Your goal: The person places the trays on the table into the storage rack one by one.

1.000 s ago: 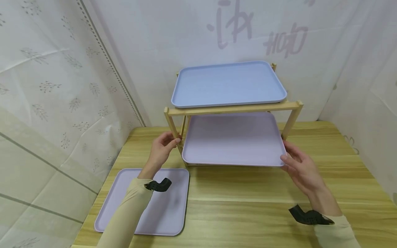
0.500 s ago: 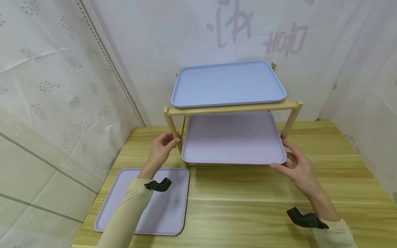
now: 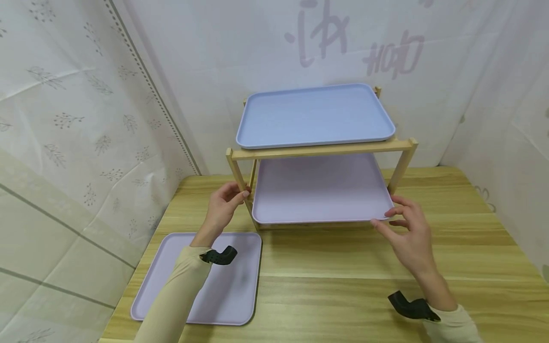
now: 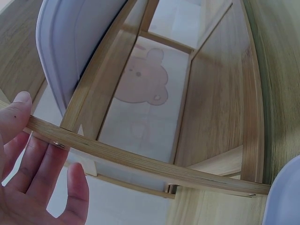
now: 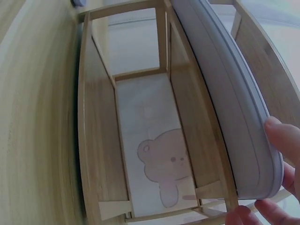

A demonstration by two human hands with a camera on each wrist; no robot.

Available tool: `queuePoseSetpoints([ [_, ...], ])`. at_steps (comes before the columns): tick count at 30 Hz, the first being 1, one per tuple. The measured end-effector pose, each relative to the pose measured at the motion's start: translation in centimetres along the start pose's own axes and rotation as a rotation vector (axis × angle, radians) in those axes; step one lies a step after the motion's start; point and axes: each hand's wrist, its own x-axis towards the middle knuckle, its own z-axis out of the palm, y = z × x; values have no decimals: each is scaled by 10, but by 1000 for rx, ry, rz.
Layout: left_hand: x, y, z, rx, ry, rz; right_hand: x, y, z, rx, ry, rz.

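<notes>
My left hand (image 3: 224, 202) grips the left front post of a wooden rack (image 3: 317, 151); in the left wrist view, the thumb (image 4: 16, 117) lies on one side of the post and the fingers on the other. A lilac tray (image 3: 321, 190) rests on the rack's middle shelf. At the tray's right front corner is my right hand (image 3: 411, 233), its thumb on the front edge and curled fingers at the side rim. The right wrist view shows that thumb (image 5: 283, 136) against the tray's outer wall, with fingertips near the corner and post.
On the rack's top level sits a blue tray (image 3: 315, 116). Another lilac tray (image 3: 231, 286) lies on the wooden table (image 3: 326, 305) at the left, under my left forearm. White printed curtains (image 3: 274, 47) hang behind the rack and along both sides.
The middle lilac tray has slid slightly back into the rack. My right hand has shifted leftward, its thumb moving from the corner to the front edge. My left hand stays put.
</notes>
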Motion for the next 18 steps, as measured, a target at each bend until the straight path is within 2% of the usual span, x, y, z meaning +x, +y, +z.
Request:
queuePoseSetpoints([
  [6, 1, -1, 0, -2, 2, -5, -1, -2, 6, -27, 55, -9],
  [18, 0, 0, 0, 20, 3, -21, 1, 3, 16, -79, 106, -29],
])
